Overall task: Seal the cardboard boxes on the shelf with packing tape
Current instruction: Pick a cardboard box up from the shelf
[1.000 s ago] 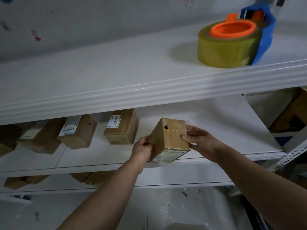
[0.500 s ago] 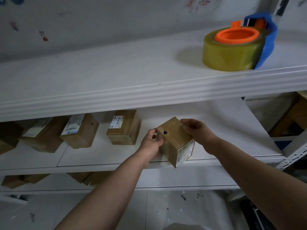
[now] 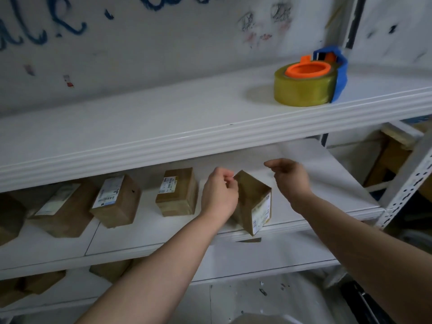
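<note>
Left hand (image 3: pixel 219 195) curled beside box (image 3: pixel 254 202) — right hand (image 3: pixel 291 177) (loose fingers (image 3: pixel 272 163)) hovers apart.

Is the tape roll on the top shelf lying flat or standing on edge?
Lying flat: the tape roll rests on the top shelf, its orange core opening facing up.

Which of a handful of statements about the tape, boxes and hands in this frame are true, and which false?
The packing tape roll sits on the top shelf. True.
The right hand grips the tape. False: it holds nothing, over the middle shelf.
The box beside the left hand bears a label. True.
That box rests on the floor. False: it is at the middle shelf's front edge.
</note>
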`<state>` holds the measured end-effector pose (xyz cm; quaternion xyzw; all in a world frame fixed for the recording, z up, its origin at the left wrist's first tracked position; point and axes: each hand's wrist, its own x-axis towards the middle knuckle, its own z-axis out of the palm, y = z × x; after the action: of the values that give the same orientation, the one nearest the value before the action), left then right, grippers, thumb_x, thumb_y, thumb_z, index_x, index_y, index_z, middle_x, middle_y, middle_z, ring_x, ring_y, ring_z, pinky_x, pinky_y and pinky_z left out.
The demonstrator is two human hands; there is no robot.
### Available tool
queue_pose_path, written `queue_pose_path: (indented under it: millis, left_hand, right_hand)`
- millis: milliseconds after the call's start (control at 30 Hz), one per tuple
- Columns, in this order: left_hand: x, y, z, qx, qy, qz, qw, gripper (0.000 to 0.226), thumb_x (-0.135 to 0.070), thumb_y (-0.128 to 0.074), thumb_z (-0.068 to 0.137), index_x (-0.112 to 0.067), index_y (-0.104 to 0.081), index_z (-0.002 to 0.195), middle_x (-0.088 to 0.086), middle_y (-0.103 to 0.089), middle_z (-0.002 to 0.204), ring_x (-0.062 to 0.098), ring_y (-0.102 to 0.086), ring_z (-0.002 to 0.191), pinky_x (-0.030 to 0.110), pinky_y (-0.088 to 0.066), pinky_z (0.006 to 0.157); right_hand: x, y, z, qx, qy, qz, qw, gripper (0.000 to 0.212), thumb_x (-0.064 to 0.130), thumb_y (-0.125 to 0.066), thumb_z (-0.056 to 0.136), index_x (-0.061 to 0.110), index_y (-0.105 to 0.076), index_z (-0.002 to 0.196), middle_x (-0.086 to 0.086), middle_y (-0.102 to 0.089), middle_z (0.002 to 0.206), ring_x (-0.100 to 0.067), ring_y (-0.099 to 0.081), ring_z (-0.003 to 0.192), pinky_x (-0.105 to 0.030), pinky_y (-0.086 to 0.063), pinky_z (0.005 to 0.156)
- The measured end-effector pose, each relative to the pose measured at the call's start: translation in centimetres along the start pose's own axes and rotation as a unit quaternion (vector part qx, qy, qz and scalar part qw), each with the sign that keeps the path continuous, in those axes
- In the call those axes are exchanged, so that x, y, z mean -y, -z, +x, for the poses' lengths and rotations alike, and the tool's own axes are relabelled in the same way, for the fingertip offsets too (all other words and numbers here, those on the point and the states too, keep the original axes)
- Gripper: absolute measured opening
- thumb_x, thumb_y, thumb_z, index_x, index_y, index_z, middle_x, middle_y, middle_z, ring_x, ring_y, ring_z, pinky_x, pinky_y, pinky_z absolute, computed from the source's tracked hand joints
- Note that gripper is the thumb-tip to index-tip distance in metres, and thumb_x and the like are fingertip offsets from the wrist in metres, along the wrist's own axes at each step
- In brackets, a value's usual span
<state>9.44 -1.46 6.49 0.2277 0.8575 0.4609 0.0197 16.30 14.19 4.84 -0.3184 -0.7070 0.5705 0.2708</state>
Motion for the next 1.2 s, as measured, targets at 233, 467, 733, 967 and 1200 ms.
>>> queue_pose_path:
  millis: [233,467,733,967,1200]
  left_hand:
    - [-8.2,3.6,-2.0,0.029,-0.253,-0.129,0.959,0.012,-0.009,-0.060,0.090,-0.018,-0.068,0.091,-0.013,-0.067,0.086,0.004,-0.059,0.078,0.015,-0.044,0.066]
    - [-15.5,3.9,0.8,0.000,-0.324,-0.088,0.942,0.015,-0.009,-0.057,0.088,-0.022,-0.066,0.089,-0.011,-0.066,0.089,0.004,-0.059,0.084,0.018,-0.046,0.073]
    - [-24.3,-1.1,5.3,0.019,-0.280,0.201,0.938,0.051,-0.054,-0.045,0.092,-0.012,-0.050,0.120,0.008,-0.059,0.120,0.029,-0.053,0.113,0.033,-0.038,0.078]
    - [-26.5,-5.4,6.8,0.042,-0.181,0.328,0.926,0.060,-0.050,-0.054,0.084,-0.010,-0.038,0.126,0.004,-0.060,0.111,0.027,-0.056,0.094,0.032,-0.041,0.073]
    - [-24.5,-0.4,3.9,0.035,-0.207,0.196,0.958,0.064,-0.030,-0.064,0.075,-0.022,-0.041,0.133,-0.007,-0.053,0.102,0.019,-0.055,0.093,0.030,-0.044,0.077]
  right_hand:
    - [4.1,2.0,-4.5,-0.085,0.097,0.035,0.991,0.044,-0.013,-0.044,0.083,0.023,-0.069,0.077,0.011,-0.070,0.082,0.001,-0.065,0.079,-0.012,-0.048,0.072]
    - [7.3,6.5,-6.3,-0.151,0.172,0.033,0.973,0.046,-0.012,-0.043,0.081,0.026,-0.069,0.073,0.010,-0.070,0.082,0.005,-0.063,0.075,-0.008,-0.047,0.073]
    - [7.4,12.5,-3.4,-0.161,0.133,0.037,0.977,0.044,-0.008,-0.043,0.079,0.027,-0.069,0.074,0.007,-0.071,0.079,-0.001,-0.061,0.071,-0.025,-0.051,0.078]
    - [6.4,15.6,-1.7,-0.121,0.119,0.023,0.985,0.042,-0.006,-0.046,0.080,0.030,-0.069,0.073,0.009,-0.072,0.081,-0.006,-0.067,0.082,-0.027,-0.052,0.085]
    - [6.0,14.5,-2.7,-0.058,0.086,0.060,0.993,0.041,-0.010,-0.043,0.083,0.024,-0.068,0.079,0.005,-0.071,0.084,-0.007,-0.065,0.079,-0.013,-0.048,0.074]
